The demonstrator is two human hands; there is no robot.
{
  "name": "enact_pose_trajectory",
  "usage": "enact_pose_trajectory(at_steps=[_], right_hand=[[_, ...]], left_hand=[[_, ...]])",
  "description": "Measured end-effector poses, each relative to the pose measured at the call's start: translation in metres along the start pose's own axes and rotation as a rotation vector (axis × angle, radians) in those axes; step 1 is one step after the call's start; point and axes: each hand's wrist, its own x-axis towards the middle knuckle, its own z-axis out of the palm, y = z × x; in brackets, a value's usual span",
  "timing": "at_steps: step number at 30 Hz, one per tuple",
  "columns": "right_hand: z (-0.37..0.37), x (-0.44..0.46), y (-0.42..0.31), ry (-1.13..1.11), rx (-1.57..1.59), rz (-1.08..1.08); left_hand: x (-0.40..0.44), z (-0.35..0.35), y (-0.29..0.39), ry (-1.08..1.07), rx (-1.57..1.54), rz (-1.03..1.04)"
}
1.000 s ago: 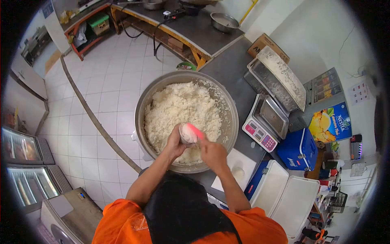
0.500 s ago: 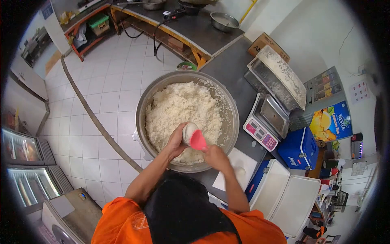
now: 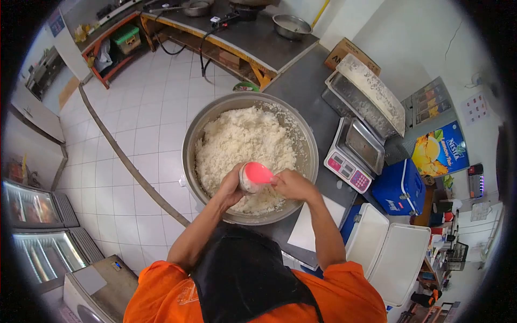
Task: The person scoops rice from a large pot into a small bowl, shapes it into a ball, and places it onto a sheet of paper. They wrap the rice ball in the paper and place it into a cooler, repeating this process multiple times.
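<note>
Between my left hand (image 3: 231, 183) and right hand (image 3: 293, 184), pink scoop (image 3: 257, 173) at mouth of cup (image 3: 250, 187); left wraps cup, right grips scoop handle. Below both, rice (image 3: 242, 137) in wide metal pot (image 3: 308, 157). Beyond my right hand, scale (image 3: 347, 170), then blue cooler (image 3: 397, 189).

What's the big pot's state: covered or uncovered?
Uncovered: no lid sits on the big pot, and the rice inside shows plainly.

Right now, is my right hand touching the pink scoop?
Touching. The head view shows your right hand closed on the handle end of the pink scoop, with no gap between them.
</note>
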Motion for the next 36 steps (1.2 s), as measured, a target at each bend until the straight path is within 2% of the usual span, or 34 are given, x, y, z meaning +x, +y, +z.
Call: enact_pose_trajectory(at_steps=[1,3,4,5,7,8,10,12,13,16,17,19,21,22,24,25,27,32,33,34,35,36], right_hand=[[0.000,-0.002,0.004,0.006,0.004,-0.005],[0.001,-0.011,0.021,0.272,0.239,0.075],[-0.009,-0.015,0.011,0.149,0.175,0.238],[-0.002,-0.011,0.008,0.154,0.176,0.227],[0.032,-0.011,0.014,0.136,0.039,0.339],[0.057,-0.010,0.029,0.203,-0.020,0.261],[0.075,-0.021,0.003,0.484,0.138,0.056],[0.081,-0.044,-0.037,0.547,0.575,-0.123],[0.084,-0.056,-0.050,0.605,0.584,-0.068],[0.117,-0.093,-0.064,0.944,0.916,0.010],[0.123,-0.109,-0.060,0.999,0.904,0.053],[0.137,-0.141,-0.058,1.064,0.799,0.307],[0.169,-0.155,-0.030,1.147,0.793,0.361],[0.186,-0.157,-0.012,1.180,0.739,0.389],[0.231,-0.148,0.031,1.220,0.719,0.445],[0.256,-0.135,0.059,1.226,0.727,0.449],[0.290,-0.107,0.102,1.170,0.606,0.468],[0.276,-0.077,0.136,1.076,0.553,0.423],[0.271,-0.083,0.137,1.072,0.545,0.410],[0.265,-0.098,0.139,1.043,0.410,0.467],[0.256,-0.115,0.148,1.042,0.415,0.455],[0.244,-0.133,0.163,1.117,0.540,0.355]], left_hand=[[-0.004,-0.008,0.000,-0.016,-0.040,0.020],[-0.017,-0.017,0.009,-0.021,-0.075,0.045],[-0.029,-0.013,0.023,0.005,-0.184,0.089],[-0.037,-0.011,0.032,0.028,-0.292,0.131],[-0.047,-0.013,0.038,0.001,-0.293,0.177],[-0.062,0.001,0.047,0.011,-0.298,0.174],[-0.084,0.026,0.050,0.005,-0.287,0.132],[-0.100,0.048,0.036,-0.033,-0.149,0.129],[-0.107,0.062,0.029,-0.074,-0.118,0.070],[-0.114,0.091,0.000,-0.135,-0.119,-0.192],[-0.111,0.096,-0.015,-0.185,-0.133,-0.275],[-0.112,0.097,-0.039,-0.239,-0.134,-0.398],[-0.113,0.090,-0.051,-0.395,-0.175,-0.690],[-0.115,0.082,-0.065,-0.407,-0.162,-0.696],[-0.123,0.063,-0.087,-0.112,0.052,-0.923],[-0.126,0.059,-0.094,-0.108,0.061,-0.927],[-0.128,0.058,-0.108,-0.347,0.226,-0.926],[-0.105,0.062,-0.165,-0.295,0.367,-0.778],[-0.096,0.059,-0.178,-0.277,0.387,-0.719],[-0.093,0.057,-0.189,-0.236,0.407,-0.660],[-0.095,0.053,-0.197,-0.228,0.410,-0.651],[-0.095,0.057,-0.202,-0.181,0.407,-0.607]])
